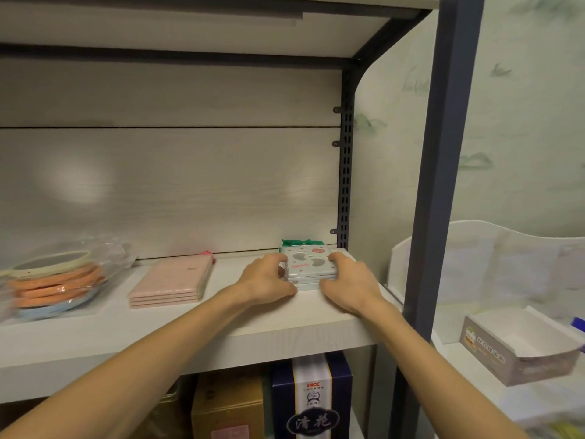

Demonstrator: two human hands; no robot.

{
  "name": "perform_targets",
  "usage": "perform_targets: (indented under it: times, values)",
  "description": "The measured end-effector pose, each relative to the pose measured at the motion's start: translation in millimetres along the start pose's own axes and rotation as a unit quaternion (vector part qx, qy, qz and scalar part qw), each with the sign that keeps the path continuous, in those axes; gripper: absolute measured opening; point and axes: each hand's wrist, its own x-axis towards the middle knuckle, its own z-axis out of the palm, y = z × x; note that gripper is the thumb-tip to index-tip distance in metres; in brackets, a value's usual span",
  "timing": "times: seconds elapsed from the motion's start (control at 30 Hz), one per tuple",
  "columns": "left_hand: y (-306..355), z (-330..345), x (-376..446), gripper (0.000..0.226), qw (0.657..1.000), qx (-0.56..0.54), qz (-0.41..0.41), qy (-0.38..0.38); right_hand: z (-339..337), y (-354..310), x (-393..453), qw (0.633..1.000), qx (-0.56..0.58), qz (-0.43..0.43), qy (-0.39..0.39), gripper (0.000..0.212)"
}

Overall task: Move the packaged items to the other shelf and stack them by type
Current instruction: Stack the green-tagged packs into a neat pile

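Both hands were at the small stack of pale flat packs (311, 270), which sat on the white shelf (221, 324) near its right end, close to the dark slotted upright (345, 172). The left hand (266, 280) had its fingers curled against the stack's left edge; the right hand (348, 285) gripped the right edge, thumb at the near corner. The step looked like squaring up or setting down this type's pile. Top pack: glossy, rectangular, printed with grey bean shapes and a pink ring. A green crinkled wrapper (296, 243) showed just behind it. Well apart to the left lay a neat stack of pink flat packs (172, 284), matte and thin-edged, and farther left a pile of round orange items in clear film (53, 285), blurred. Next move probably called for letting go cleanly without skewing the slippery layers, then fetching more.
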Motion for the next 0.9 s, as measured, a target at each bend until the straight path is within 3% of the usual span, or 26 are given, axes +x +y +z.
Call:
perform_targets:
  times: [0.27,0.9]
  values:
    - [13.1,12.2,6.4,0.074,1.0,0.007,0.009,0.008,-2.8,2.6,4.0,0.993,0.087,0.079,0.006,0.056]
    - [3.6,23.6,3.5,0.077,0.999,-0.026,0.015,0.012,2.7,2.8,8.8,0.994,0.044,0.075,0.066,0.056]
